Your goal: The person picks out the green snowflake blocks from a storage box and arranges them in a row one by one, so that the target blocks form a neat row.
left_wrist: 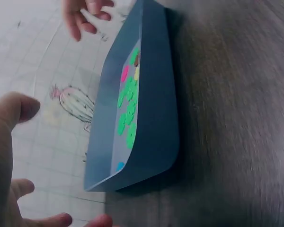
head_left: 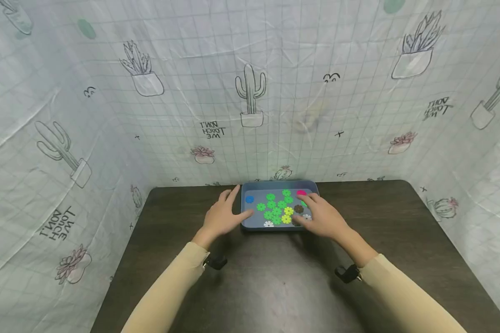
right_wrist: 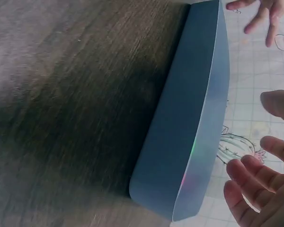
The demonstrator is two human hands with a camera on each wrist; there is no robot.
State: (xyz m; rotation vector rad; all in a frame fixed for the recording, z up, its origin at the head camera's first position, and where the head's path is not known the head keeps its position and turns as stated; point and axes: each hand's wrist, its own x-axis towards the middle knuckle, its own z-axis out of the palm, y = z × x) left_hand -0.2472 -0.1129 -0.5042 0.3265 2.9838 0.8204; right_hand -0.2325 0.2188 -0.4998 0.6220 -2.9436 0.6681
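A blue-grey tray holds several flat notched plastic discs, the snowflake-shaped building kind. Most are green discs; yellow discs, a blue disc, a brown disc, a pink disc and a white disc lie among them. At the tray's left end my left hand spreads its fingers, the thumb overlapping the rim in the head view. My right hand hovers over the right end with fingers loosely bent, hiding some discs. Both wrist views show nothing between the fingers.
Under the tray is a dark wood-grain table. Behind it and on both sides hangs a white gridded curtain printed with cacti. Each wrist wears a small black camera, one on the left and one on the right.
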